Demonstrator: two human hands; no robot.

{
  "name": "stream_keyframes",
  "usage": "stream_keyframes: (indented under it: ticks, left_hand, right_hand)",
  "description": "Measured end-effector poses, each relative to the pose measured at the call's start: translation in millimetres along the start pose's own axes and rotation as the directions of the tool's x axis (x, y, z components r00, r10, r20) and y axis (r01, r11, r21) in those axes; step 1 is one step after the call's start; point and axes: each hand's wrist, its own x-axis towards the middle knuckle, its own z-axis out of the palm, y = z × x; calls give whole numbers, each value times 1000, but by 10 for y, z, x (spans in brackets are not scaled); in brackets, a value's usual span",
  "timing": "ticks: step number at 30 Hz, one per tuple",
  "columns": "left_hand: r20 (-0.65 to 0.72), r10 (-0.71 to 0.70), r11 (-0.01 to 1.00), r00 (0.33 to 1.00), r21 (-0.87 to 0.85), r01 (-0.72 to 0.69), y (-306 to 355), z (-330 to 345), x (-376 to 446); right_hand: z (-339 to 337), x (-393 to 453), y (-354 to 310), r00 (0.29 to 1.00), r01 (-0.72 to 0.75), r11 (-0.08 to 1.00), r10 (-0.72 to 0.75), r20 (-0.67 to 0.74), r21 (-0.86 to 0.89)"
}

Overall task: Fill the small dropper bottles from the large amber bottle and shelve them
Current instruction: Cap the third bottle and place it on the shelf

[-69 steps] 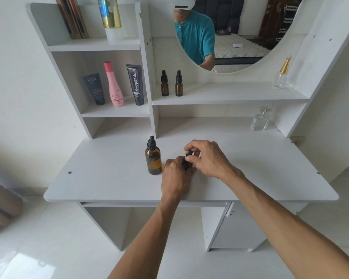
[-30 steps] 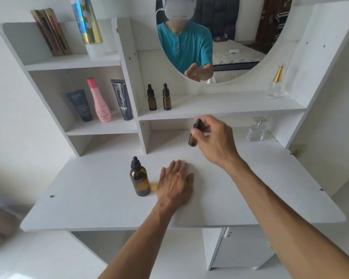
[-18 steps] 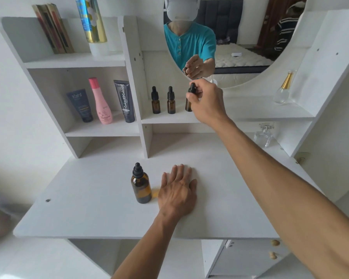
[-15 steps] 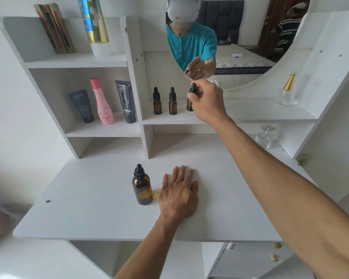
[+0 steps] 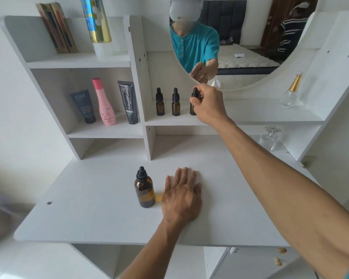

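- Right hand (image 5: 209, 104) pinches the third small dropper bottle (image 5: 193, 106) by its black cap, fingers closed on it; the bottle is at the mirror shelf (image 5: 260, 115), just right of the two shelved dropper bottles (image 5: 167, 102). Base looks down on the board or nearly so (can't tell, hand covers part of it).
- Left hand (image 5: 180, 195) lies flat and empty on the desk top (image 5: 93, 198), gripping nothing, just beside the large amber bottle (image 5: 144, 190), apparently not touching it.
- Risk: letting go before the base sits flat, so the bottle tips, being narrow and tall, and likely knocks its neighbour; the row could fall in turn.
- Risk: held by the cap only; if the cap isn't screwed tight, lifting or twisting could loosen it and spill.
- Risk: pulling the hand back low could brush the bottle or the shelf edge.
- Risk: the left hand could nudge the big bottle if it slides left (yellowish mark on the desk between them, a spill or tinted light, unclear).
- Around: the divider panel (image 5: 141, 87) bounds the row at left; plenty of free shelf to the right.
- Left compartment: dark tube (image 5: 83, 106), pink bottle (image 5: 105, 103), black tube (image 5: 128, 102), all well apart from the work.
- Far right: gold-capped perfume bottle (image 5: 291, 90) on the same shelf, clear glass bottle (image 5: 270, 138) on the desk below, both out of the way.
- Nothing blocks the placement spot.
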Motion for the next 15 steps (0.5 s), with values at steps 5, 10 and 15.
stream_keyframes:
  ticks: [5,10,15]
  left_hand:
    - [-2,0,1000,1000,4,0,-1,0,1]
    - [4,-3,1000,1000,8,3,-5,1,4]
    - [-7,-1,1000,1000,7,1,-4,7,6]
  right_hand:
    - [6,10,23,1000,-8,1000,8,0,-7]
    - [6,7,36,1000,-21,1000,21,14,-10]
    - [12,-2,40,999,-30,1000,30,23,-4]
